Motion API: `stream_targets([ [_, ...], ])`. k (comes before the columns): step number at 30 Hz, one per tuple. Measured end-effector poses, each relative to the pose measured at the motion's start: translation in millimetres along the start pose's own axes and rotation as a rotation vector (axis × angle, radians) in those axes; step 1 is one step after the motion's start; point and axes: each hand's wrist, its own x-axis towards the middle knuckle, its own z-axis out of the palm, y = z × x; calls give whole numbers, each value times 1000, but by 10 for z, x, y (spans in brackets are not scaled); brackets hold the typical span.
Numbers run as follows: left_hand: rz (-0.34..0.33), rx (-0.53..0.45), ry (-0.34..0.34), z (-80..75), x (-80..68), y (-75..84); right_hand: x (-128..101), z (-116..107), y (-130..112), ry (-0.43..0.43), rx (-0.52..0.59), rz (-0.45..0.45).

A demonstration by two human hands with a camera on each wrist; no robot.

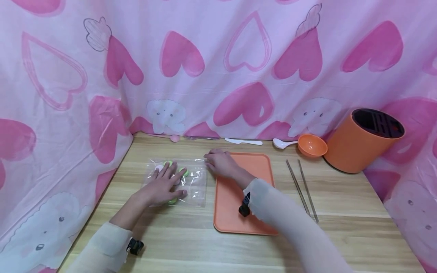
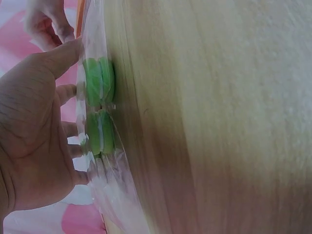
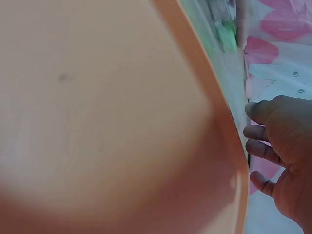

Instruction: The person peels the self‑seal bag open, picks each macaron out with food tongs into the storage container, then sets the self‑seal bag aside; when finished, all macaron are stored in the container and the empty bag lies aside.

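two hands are at work on a wooden table (image 1: 341, 197) walled in by a pink heart-print cloth (image 1: 218, 57). the left hand (image 1: 166, 184) lies flat with fingers spread and straight on a clear plastic bag (image 1: 194, 185), pressing it down onto the table; it grips nothing. the bag lies just left of an orange tray (image 1: 259, 167), its right edge close to the tray's left rim. inside the bag are round green pieces (image 2: 100, 112) seen stacked side by side in the left wrist view, and at least one pale pink one (image 1: 159, 167) near the bag's far left corner. the fingers of the left hand lie right over the green pieces.

the right hand (image 1: 220, 162) reaches across the tray's far left corner, its fingertips at the bag's upper right edge. its fingers look bent, and it seems to pinch the plastic there, though the head view is too small to be sure; the right wrist view shows the fingers (image 3: 261, 129) loosely curled beside the tray rim with nothing clearly between them.

right of the tray lie long metal tongs (image 1: 302, 189). along the far edge sit a pink spoon (image 1: 172, 138), a fork (image 1: 201, 138), a white knife (image 1: 243, 141), a white spoon (image 1: 282, 143), a small orange bowl (image 1: 312, 145) and an orange cylindrical holder (image 1: 362, 142).
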Motion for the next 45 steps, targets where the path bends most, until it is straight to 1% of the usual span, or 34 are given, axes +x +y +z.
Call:
stream_targets([
  [5,16,19,9,9,12,-10,85,96,-12,0,-6,38],
  [11,21,40,10,9,16,-14,138,153,-34,21,13,87],
  [16,1,55,-4,15,14,-21,160,158,-49,48,-2,114],
  [26,-10,32,-21,15,-5,-31,110,105,9,45,-37,127],
  [31,-27,19,-36,6,-12,-46,82,65,56,58,-52,117],
  [34,-23,19,-36,1,-13,-43,70,49,63,55,-54,103],
  [37,-13,24,-29,-2,-12,-32,61,41,53,43,-9,57],
  [40,-4,29,-19,3,-6,-18,55,44,35,22,33,-16],
  [43,-1,24,-12,7,-1,-6,50,60,19,-10,28,-62],
  [45,-2,22,-13,12,3,-6,46,72,11,-26,18,-63],
])
